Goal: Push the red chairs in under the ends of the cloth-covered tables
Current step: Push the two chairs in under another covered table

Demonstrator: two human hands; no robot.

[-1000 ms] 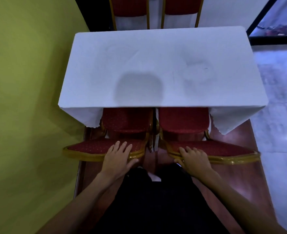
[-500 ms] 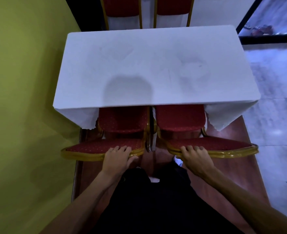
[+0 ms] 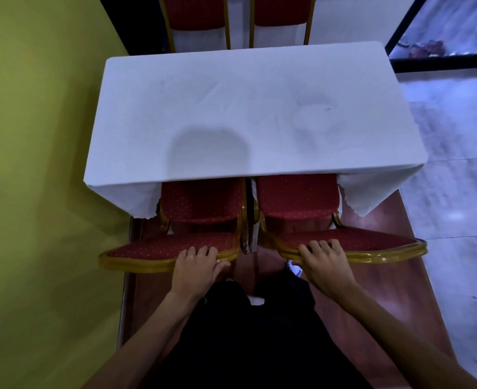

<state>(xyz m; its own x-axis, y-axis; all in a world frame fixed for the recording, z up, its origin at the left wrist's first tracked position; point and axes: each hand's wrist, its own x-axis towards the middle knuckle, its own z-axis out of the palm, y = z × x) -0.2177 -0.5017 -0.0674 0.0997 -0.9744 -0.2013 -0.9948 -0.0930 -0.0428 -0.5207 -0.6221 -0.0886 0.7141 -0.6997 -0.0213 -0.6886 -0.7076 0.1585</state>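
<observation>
Beside a yellow-green wall (image 3: 32, 164), a white-clothed table (image 3: 248, 113) has two red chairs side by side at its near end, seats partly under the cloth, the left hand (image 3: 193, 269) gripping the left chair's (image 3: 200, 203) top rail and the right hand (image 3: 326, 265) gripping the right chair's (image 3: 297, 196).

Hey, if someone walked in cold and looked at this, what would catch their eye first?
Two red chairs with gold frames sit side by side, seats partly under the near end of a white-clothed table. The left hand and right hand each rest on a chair back. A yellow-green wall fills the left.
</observation>
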